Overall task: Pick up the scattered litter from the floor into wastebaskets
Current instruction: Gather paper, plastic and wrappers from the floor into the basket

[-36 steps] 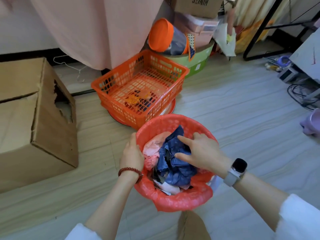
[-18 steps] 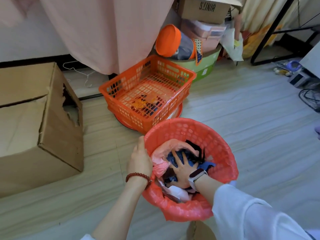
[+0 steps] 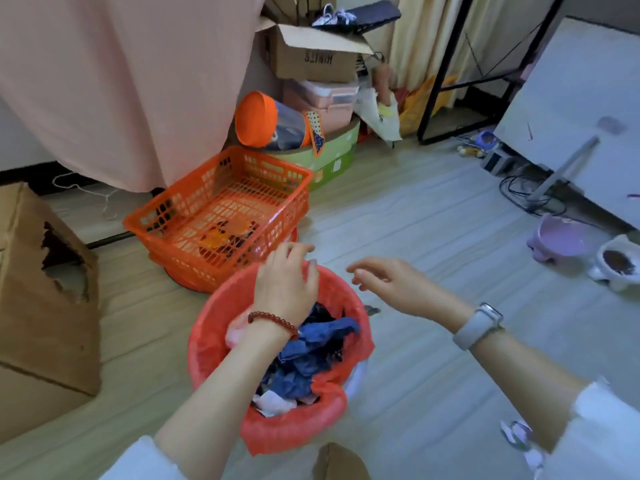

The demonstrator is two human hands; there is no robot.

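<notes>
Looking down, we see the red-lined wastebasket (image 3: 221,327) on the floor (image 3: 433,237) near us, stuffed with crumpled blue and pink litter (image 3: 311,355). Half a second ago our right hand was pushed down into that pile and our left hand gripped the left rim; now both are lifted clear. Our left hand (image 3: 285,284), with its red bead bracelet (image 3: 273,320), hovers above the far rim, fingers loosely curved and holding nothing. Our right hand (image 3: 391,285), with the grey watch (image 3: 478,325) on its wrist, hangs to the right of the basket, fingers relaxed and slightly spread, also empty. The blue litter has sprung up higher inside the liner. A small dark scrap (image 3: 372,310) lies on the floor just beside the basket's right edge, and pale paper scraps (image 3: 519,433) lie near right under our sleeve. The orange crate (image 3: 221,216) sits just beyond the basket, the torn cardboard box (image 3: 45,299) to the left.
</notes>
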